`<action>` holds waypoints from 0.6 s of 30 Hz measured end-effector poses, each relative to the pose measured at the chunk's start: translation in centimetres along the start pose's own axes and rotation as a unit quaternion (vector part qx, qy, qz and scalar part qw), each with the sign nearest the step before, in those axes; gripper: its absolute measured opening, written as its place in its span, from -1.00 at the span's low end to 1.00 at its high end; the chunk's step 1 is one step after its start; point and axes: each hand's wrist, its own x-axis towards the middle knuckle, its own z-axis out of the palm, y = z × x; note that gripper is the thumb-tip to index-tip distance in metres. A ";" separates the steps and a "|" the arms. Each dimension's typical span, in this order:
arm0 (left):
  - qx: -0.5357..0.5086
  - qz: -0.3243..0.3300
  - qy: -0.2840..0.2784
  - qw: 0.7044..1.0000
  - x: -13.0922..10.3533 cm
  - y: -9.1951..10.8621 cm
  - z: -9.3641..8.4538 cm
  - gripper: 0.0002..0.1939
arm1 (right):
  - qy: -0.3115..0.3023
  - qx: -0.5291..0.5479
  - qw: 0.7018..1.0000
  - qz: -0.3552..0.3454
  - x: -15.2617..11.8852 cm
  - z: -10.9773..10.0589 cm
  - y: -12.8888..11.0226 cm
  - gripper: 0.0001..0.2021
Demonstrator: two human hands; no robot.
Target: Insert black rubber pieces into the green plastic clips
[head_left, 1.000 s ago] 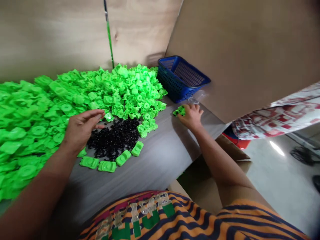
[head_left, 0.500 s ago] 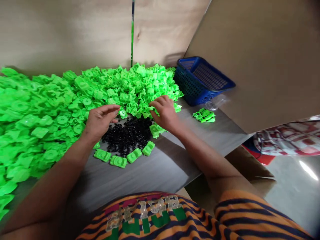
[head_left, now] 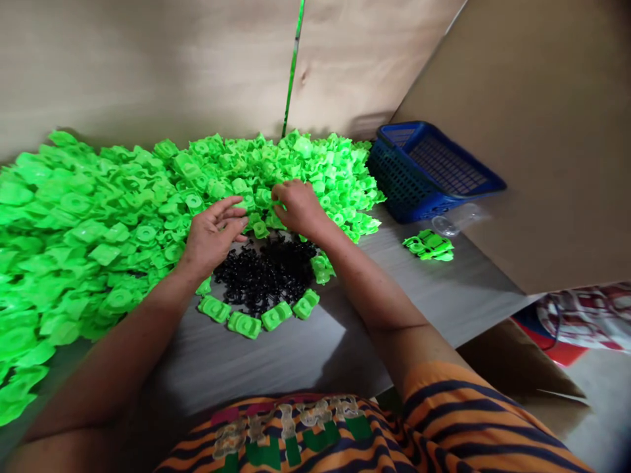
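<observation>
A large heap of bright green plastic pieces (head_left: 98, 230) spreads over the grey table (head_left: 276, 355). Small black parts (head_left: 266, 276) lie in a pile in front of it, with several green car-shaped pieces (head_left: 245, 324) in a curved row along the near side. My left hand (head_left: 214, 233) hovers at the upper left of the black pile, fingers apart and nothing seen in them. At the heap's front edge, my right hand (head_left: 298, 209) has its fingers curled down; whatever they hold, if anything, is hidden.
A blue basket (head_left: 419, 171) stands at the back right against brown board (head_left: 532, 131). In front of it are a clear plastic piece (head_left: 446, 226) and some green and black assembled pieces (head_left: 430, 245). An open cardboard box (head_left: 517, 368) sits below the table's right edge.
My right hand has moved left, closer to my left hand, and its fingers have curled in. The whole view has shifted, so the table and basket appear further right.
</observation>
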 end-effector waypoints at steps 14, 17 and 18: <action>-0.059 -0.018 0.028 0.998 0.5 0.9 -0.6 -0.48 | 0.113 0.260 0.955 -0.087 -0.2 0.7 -2.0 -0.79; -0.057 -0.020 0.068 0.996 1.3 0.7 -1.4 -0.47 | 0.019 0.116 0.987 -0.113 0.0 0.9 -1.7 -0.77; -0.056 -0.022 0.075 0.995 1.4 0.6 -1.6 -0.44 | -0.025 0.067 0.989 -0.130 -0.1 1.0 -2.0 -0.76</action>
